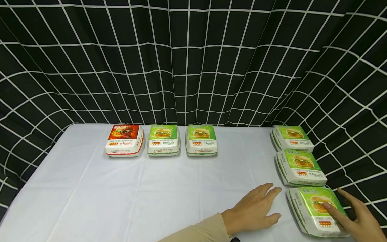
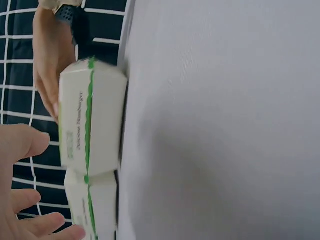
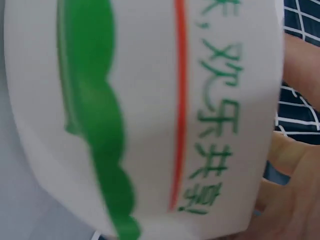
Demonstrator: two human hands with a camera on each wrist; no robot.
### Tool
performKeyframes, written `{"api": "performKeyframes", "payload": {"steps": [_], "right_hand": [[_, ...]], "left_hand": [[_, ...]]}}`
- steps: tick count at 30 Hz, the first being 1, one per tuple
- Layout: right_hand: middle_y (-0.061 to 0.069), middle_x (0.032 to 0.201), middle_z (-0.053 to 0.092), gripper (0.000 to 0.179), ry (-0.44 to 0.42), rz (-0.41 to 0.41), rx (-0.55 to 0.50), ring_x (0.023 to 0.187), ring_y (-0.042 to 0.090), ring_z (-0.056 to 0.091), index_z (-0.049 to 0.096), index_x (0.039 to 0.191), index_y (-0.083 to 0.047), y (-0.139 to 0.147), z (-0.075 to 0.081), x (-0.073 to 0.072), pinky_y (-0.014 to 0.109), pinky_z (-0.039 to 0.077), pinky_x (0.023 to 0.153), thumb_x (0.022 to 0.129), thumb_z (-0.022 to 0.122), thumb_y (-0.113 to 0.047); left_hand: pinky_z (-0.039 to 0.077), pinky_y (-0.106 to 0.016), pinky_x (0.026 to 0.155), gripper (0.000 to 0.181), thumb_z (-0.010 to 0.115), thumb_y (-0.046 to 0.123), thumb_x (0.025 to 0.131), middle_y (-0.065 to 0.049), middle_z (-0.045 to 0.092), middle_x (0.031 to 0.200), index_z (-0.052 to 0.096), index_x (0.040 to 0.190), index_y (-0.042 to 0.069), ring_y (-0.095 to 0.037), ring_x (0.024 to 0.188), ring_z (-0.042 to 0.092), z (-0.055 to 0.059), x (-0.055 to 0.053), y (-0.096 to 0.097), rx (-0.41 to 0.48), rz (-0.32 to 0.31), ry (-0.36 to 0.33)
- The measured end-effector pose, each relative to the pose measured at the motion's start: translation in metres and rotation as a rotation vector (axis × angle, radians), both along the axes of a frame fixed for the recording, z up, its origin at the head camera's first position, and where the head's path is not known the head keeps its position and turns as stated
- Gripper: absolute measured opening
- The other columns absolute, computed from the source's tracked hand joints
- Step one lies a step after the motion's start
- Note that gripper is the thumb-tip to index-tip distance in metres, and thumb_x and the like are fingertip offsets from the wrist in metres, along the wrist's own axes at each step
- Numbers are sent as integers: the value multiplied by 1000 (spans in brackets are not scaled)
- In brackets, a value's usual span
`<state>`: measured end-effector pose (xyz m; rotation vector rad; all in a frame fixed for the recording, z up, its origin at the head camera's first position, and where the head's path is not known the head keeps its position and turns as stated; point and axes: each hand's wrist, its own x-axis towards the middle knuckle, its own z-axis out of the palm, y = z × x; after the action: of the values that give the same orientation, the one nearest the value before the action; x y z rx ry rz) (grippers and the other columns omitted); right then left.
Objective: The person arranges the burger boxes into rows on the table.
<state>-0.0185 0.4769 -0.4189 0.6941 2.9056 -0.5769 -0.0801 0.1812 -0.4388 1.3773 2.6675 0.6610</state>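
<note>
My right hand [image 1: 359, 218] is at the right side of the nearest green-and-white burger box [image 1: 305, 215], thumb over its printed lid and forefinger stretched out past the edge. That box fills most of the right wrist view, its front side with green lettering facing the camera. My left hand [image 1: 252, 210] hovers left of the same box, fingers spread and holding nothing. In the left wrist view the left fingers [image 2: 32, 142] are apart from the box's white side [image 2: 105, 120]. Behind it in the row lie two more green boxes, the middle one [image 1: 302, 168] and the far one [image 1: 291, 137].
Along the back of the white-clothed table [image 1: 105, 198] stand a red burger box [image 1: 124, 141] and two green ones, left [image 1: 164, 140] and right [image 1: 201, 140]. A black curtain [image 1: 187, 60] with a white grid closes off the back and sides.
</note>
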Motion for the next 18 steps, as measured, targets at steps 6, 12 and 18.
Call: {"api": "performKeyframes", "payload": {"steps": [6,12,18], "right_hand": [[46,143,24,97,-123,-122,-99,121,60,40,3,151,15,-5,-6,-3,64,47,92,99,47,-54],[44,137,26,98,-172,-124,-171,87,36,62,2,153,10,-8,-11,0,39,52,65,98,40,-62],[46,140,20,103,-226,-27,-254,79,22,66,-2,153,10,-16,-4,1,35,55,65,97,40,-65]], "left_hand": [[37,-18,112,74,50,55,98,-1,37,156,23,156,19,-8,140,41,-5,8,13,-91,-55,0],[35,-14,112,75,48,56,98,4,44,152,25,156,14,-2,139,41,-12,13,18,-148,-119,5],[29,-11,113,80,43,56,100,3,30,160,15,159,10,-1,144,31,-13,14,16,-135,-179,-59]]}}
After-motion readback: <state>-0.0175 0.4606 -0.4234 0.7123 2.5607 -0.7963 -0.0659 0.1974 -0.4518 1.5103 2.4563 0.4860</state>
